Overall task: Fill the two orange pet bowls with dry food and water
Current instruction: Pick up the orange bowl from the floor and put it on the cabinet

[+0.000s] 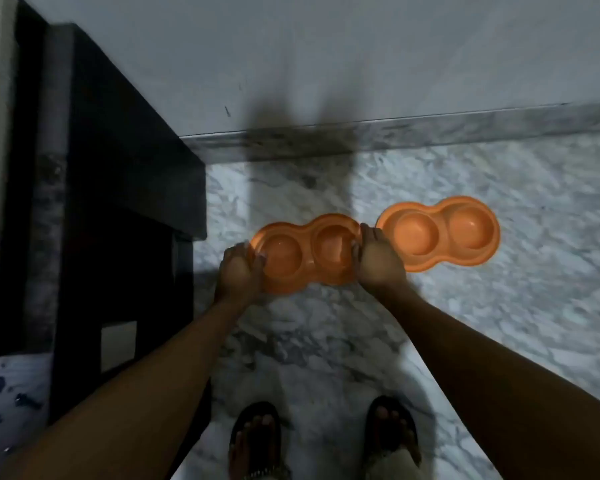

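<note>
My left hand [238, 271] and right hand [378, 259] curl their fingers over opposite ends of the near bowl [302, 252], gripping it above the marble floor [499, 306]. I'd lift evenly, clearing the second bowl [437, 233] just beside it.

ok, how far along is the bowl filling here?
Nothing is filled yet: all four wells look empty, with no food or water in view. In hand: the left hand and right hand grip the ends of the left bowl; the right bowl sits on the marble floor. Filling both is still left.
</note>
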